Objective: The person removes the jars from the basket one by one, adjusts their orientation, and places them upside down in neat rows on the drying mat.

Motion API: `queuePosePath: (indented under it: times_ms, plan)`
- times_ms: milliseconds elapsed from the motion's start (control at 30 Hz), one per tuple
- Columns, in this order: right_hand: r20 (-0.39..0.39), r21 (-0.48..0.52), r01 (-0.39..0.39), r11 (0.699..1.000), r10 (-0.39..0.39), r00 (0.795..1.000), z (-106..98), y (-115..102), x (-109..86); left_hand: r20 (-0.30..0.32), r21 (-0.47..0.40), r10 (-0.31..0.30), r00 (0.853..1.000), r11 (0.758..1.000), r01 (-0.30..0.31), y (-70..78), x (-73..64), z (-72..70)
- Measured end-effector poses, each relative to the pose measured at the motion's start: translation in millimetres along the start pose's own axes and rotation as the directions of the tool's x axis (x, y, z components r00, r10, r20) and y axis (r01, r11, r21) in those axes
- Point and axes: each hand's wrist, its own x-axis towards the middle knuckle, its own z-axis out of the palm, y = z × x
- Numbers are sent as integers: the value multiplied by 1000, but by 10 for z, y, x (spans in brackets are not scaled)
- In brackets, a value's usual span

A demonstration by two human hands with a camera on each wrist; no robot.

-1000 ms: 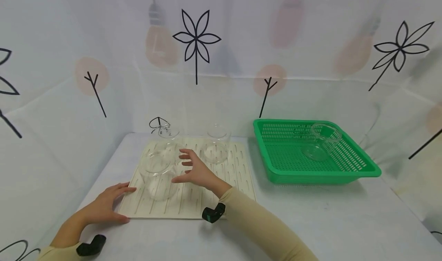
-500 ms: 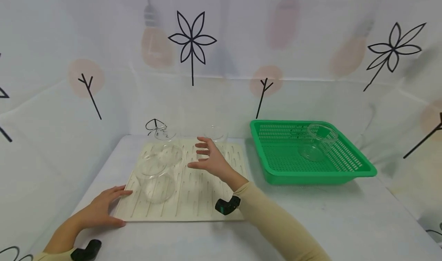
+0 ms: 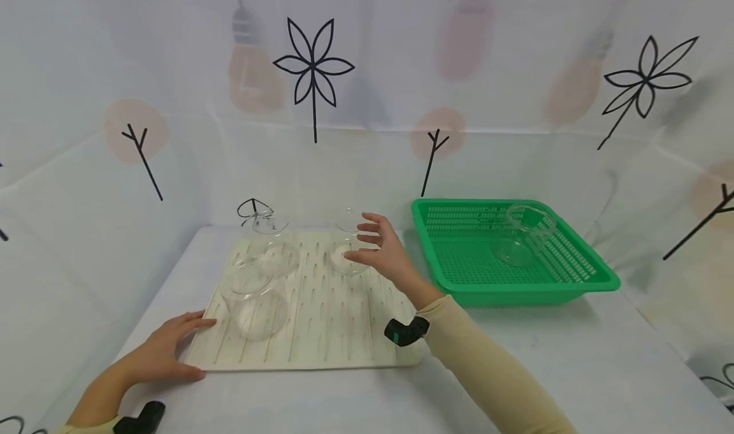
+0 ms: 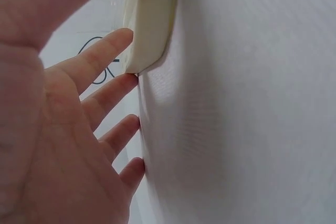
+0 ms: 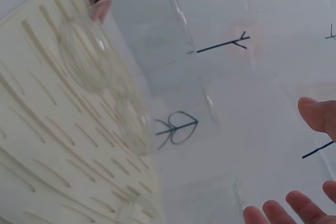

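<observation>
A cream ribbed mat (image 3: pixel 338 332) lies on the white table, and several clear glasses stand on it. One glass (image 3: pixel 257 313) is at the front left, a second glass (image 3: pixel 280 259) behind it, and a third glass (image 3: pixel 346 267) at the back right. My left hand (image 3: pixel 162 351) rests at the mat's front left corner, fingers spread along its edge (image 4: pixel 152 22). Beside the third glass, my right hand (image 3: pixel 392 252) is raised with fingers apart and thumb out. The thumb tip overlaps that glass in the head view. Nothing is between its fingers.
To the right of the mat stands a green plastic basket (image 3: pixel 533 289) with a clear glass (image 3: pixel 518 246) inside. A white patterned cloth (image 3: pixel 361 166) hangs behind the table. Behind the right hand lies the basket's left side.
My right hand has moved right and away from me, from beside the front left glass to the back right glass. The left hand stays at the mat's corner. The head view has shifted slightly.
</observation>
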Motion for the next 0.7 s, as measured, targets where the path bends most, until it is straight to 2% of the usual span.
queuePosePath:
  times_ms: [300, 700]
  plan:
    - [-59, -1, 16, 1000, -16, 998, -264, -119, -21, 9, 9, -9, 1000, 1000, 9, 6, -6, -27]
    - [-161, -36, -22, 999, 16, 987, -702, -152, -118, -2, 8, -11, 1000, 1000, 11, -2, -7, -25]
